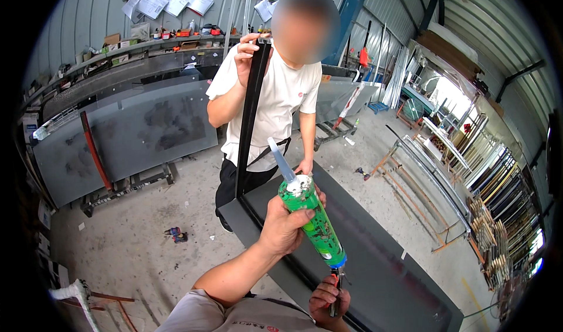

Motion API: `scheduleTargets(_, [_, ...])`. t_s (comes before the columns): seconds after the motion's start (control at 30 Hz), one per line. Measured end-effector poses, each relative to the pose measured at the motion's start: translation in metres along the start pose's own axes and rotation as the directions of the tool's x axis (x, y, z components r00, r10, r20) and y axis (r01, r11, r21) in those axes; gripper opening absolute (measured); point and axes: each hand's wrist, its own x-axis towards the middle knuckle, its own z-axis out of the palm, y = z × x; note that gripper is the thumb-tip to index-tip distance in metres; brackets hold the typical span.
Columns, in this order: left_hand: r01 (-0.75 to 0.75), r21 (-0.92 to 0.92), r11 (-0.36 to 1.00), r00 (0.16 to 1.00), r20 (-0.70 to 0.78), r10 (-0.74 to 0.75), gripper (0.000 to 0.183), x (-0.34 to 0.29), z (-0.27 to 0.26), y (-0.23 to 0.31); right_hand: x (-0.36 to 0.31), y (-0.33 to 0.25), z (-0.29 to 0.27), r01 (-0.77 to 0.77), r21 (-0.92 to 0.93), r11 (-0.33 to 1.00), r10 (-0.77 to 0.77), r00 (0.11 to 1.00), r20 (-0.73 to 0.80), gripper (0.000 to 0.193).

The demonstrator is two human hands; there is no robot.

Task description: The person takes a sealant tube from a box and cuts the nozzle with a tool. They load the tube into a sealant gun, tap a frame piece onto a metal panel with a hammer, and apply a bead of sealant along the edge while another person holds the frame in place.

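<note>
A caulking gun with a scuffed green barrel (319,229) slants up in front of me, its pale nozzle (282,161) pointing up and to the left. White residue cakes the barrel's top end. My left hand (282,226) is wrapped round the upper barrel. Lower down, my right hand (329,300) grips the red and black handle end, below a blue ring. Beneath the gun lies a long dark grey panel (375,238) with a black strip along its near left side. Across it, a co-worker holds a black profile (252,109) upright at the panel's far left corner.
On the floor at the left lies a cordless drill (176,234); another drill (362,173) is at the right. A large grey sheet (135,138) leans on a rack at the left. Metal stands (422,191) and stacked profiles (510,203) fill the right side.
</note>
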Motion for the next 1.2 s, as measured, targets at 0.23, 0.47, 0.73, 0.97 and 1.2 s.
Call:
scheduleTargets(0.23, [0.057,0.140,0.989,0.989,-0.143,-0.037,0.038,-0.008,-0.009,0.006,0.002,0.003,-0.018,-0.160,0.117,0.980,0.163,0.986,-0.019,0.015])
scheduleTargets(0.47, [-0.073,0.122,0.990,0.994,-0.073,0.082,0.054,0.000,-0.011,-0.012,0.000,0.000,0.006,-0.045,-0.100,0.994,0.061,0.985,0.160,0.042])
scheduleTargets(0.73, [-0.274,-0.261,0.926,0.962,-0.061,0.268,0.053,0.020,-0.046,0.050,0.030,-0.040,0.017,0.074,-0.674,0.735,0.057,0.984,0.170,0.080])
scheduleTargets(0.97, [-0.256,-0.371,0.893,0.964,-0.026,0.266,0.042,0.023,-0.074,0.086,-0.023,-0.133,0.050,0.605,-0.571,0.554,-0.600,0.766,0.229,0.082])
scheduleTargets(1.2, [-0.324,-0.301,0.897,0.945,-0.067,0.319,0.041,0.027,-0.069,0.070,-0.032,-0.163,0.081,0.506,-0.856,-0.106,-0.714,0.560,0.419,0.028])
